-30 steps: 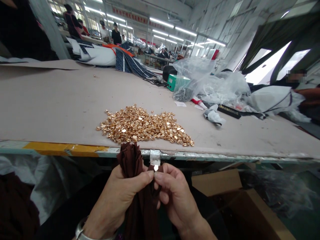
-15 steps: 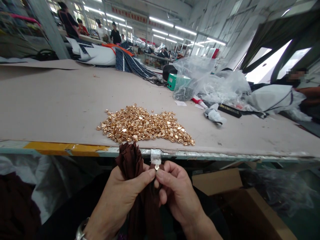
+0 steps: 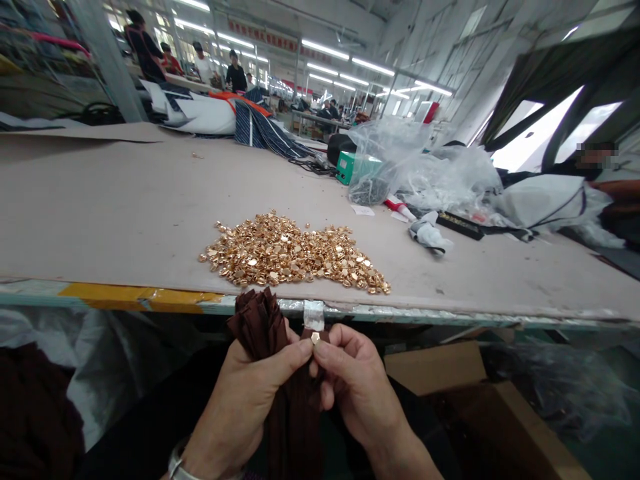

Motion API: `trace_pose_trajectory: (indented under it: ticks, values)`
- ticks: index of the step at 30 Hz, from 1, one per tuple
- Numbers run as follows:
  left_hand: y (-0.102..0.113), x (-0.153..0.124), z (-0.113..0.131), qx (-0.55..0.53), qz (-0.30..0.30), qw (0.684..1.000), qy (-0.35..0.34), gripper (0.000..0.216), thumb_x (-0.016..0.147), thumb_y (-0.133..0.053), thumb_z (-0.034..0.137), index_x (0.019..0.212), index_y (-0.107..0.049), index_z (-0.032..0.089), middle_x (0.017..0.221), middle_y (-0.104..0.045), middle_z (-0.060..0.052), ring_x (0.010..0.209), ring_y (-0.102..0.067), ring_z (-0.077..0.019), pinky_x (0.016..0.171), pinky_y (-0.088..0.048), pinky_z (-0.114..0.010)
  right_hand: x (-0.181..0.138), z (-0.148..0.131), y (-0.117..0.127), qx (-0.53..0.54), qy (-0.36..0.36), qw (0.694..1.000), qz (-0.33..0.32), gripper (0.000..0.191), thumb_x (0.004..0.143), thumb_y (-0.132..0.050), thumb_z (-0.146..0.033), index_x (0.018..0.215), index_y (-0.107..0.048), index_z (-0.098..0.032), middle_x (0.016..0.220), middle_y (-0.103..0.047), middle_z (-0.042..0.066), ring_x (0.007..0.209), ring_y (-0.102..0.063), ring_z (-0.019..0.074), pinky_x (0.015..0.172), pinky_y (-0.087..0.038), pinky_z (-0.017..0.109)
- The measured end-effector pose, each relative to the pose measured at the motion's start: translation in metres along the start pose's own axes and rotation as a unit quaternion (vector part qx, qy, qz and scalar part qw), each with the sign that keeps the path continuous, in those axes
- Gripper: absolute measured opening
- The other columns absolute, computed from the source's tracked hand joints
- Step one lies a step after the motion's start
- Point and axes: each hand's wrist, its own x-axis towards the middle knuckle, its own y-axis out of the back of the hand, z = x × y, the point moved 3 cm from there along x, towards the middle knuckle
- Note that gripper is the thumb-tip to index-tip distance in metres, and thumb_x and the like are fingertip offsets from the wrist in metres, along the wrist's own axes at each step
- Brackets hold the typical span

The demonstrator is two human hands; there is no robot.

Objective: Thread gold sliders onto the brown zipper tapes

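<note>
My left hand (image 3: 250, 387) is closed around a bundle of dark brown fabric strips (image 3: 257, 323), whose folded ends stick up above the fist. Its thumb presses the end of one strip. Beside it my right hand (image 3: 357, 373) pinches a small gold metal piece (image 3: 315, 337) against that strip, thumb on the near side. The thumbs almost meet at the piece, and the strips hang down between the hands. Just beyond, on the table edge, is a heap of small gold metal pieces (image 3: 295, 257).
The table (image 3: 125, 200) has a taped front edge. To the right lie plastic bags (image 3: 445, 173), a green box (image 3: 345, 167), a red-and-white tube (image 3: 400, 207) and a black tray (image 3: 460, 225). An open cardboard box (image 3: 435, 367) stands below right. Several people work in the background.
The gold piece between my fingers now shows more of its flat face. Both hands stay nearly in place, and the camera view has shifted slightly.
</note>
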Motion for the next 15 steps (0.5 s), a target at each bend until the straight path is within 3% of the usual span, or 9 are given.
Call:
trace_pose_trajectory:
  ticks: [15]
  values:
    - [0.0065, -0.0003, -0.0019, -0.063, -0.003, 0.997, 0.035, 0.019, 0.067, -0.074, 0.018, 0.066, -0.055, 0.018, 0.056, -0.065, -0.002, 0.051, -0.06, -0.0166, 0.052, -0.05, -0.029, -0.0037, 0.0007, 0.0, 0.013, -0.014, 1.0, 0.015, 0.032, 0.07, -0.074, -0.024, 0.061, -0.045, -0.016, 0.053, -0.064, -0.001, 0.028, -0.047, 0.0035, 0.03, -0.035, 0.011]
